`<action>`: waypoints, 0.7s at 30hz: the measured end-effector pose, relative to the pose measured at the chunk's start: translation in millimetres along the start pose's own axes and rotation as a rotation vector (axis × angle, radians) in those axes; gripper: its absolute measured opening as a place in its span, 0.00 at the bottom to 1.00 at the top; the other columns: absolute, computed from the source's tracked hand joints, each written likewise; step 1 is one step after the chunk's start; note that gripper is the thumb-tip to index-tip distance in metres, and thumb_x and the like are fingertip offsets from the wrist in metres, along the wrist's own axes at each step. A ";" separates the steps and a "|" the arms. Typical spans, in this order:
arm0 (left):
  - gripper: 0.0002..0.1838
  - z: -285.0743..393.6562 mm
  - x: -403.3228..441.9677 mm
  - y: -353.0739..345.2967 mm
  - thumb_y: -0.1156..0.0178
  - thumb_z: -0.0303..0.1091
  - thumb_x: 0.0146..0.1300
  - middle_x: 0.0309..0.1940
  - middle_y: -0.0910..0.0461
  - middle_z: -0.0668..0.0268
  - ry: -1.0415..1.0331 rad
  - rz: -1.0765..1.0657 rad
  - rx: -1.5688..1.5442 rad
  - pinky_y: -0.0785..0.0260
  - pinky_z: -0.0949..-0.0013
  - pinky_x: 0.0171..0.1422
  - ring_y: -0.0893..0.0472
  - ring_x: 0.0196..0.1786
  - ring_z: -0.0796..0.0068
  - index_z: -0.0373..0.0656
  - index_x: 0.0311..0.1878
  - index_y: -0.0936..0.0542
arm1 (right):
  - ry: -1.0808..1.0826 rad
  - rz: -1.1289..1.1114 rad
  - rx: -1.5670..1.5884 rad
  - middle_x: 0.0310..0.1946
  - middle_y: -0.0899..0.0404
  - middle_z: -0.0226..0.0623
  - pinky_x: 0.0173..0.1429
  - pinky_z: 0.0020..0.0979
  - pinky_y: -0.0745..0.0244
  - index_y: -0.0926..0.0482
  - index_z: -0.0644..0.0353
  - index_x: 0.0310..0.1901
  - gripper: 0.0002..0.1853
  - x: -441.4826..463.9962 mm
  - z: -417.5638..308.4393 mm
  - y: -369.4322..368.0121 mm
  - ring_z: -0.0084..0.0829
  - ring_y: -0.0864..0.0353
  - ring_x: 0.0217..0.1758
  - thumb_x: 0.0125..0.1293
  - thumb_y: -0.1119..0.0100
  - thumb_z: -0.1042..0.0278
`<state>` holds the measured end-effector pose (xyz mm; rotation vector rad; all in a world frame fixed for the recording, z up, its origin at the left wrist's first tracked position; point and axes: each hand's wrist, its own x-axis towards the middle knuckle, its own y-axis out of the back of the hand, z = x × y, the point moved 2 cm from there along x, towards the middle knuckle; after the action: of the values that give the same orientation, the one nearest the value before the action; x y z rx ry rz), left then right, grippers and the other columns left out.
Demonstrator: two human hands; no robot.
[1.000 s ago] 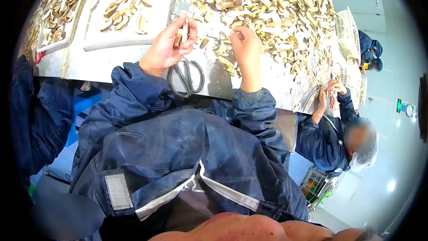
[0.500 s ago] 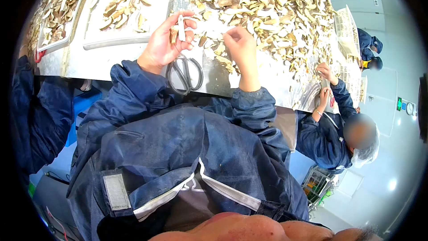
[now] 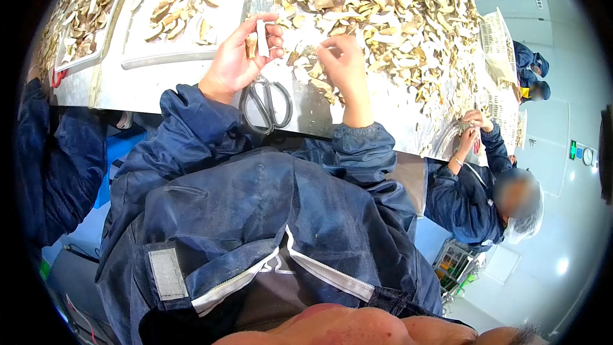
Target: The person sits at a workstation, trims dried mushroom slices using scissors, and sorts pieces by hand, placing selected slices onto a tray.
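Note:
My left hand (image 3: 234,67) is turned palm up, fingers curled around a few mushroom slices. A pale slice (image 3: 262,38) stands upright by the fingertips, and a brown-edged slice (image 3: 251,45) rests beside the thumb. Over the near edge of the mushroom pile (image 3: 383,19), my right hand (image 3: 348,67) has its fingers bent in a pinch; whatever they hold, if anything, is hidden. Black-handled scissors (image 3: 269,107) lie at the table edge just below my left hand, their blades mostly out of sight.
A white tray (image 3: 185,59) with some slices sits left of my hands, and another tray (image 3: 76,64) with slices is farther left. To the right, a co-worker's hands (image 3: 471,129) are at the table edge. White baskets (image 3: 495,45) stand beyond the pile.
My left hand has turned slightly, showing the slices more upright. My right hand has shifted a little up and left. The co-worker's hands at the right have come together.

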<state>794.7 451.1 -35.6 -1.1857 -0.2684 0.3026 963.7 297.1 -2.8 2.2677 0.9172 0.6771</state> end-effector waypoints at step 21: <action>0.20 5.6 -6.7 -18.1 0.47 0.35 0.74 0.46 0.23 0.63 0.001 0.150 0.203 0.31 0.79 0.34 0.25 0.42 0.76 0.40 0.65 0.31 | 0.041 -0.141 -0.144 0.30 0.21 0.40 0.39 0.37 0.24 0.14 0.57 0.36 0.09 -22.6 -28.3 -4.5 0.39 0.19 0.33 0.53 0.30 0.68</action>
<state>788.1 447.2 -17.0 -1.0067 -0.1436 0.4498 929.3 292.3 8.7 2.0491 1.0038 0.7057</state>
